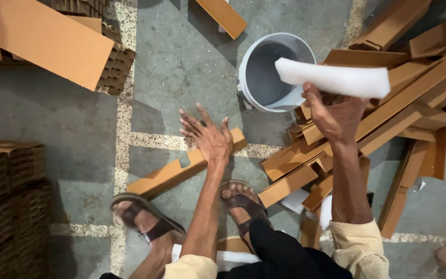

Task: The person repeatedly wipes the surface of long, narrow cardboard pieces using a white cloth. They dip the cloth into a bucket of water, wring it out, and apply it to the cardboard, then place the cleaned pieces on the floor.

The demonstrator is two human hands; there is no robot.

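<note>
The fingers of the right hand are clamped on a white foam strip, holding it up flat over the rim of a pale grey bucket and a heap of brown cardboard angle pieces. The left hand holds nothing, its fingers spread wide apart just above a notched cardboard strip lying on the concrete floor. Two sandalled feet stand just behind that strip, and stacks of corrugated cardboard sit off to the left.
</note>
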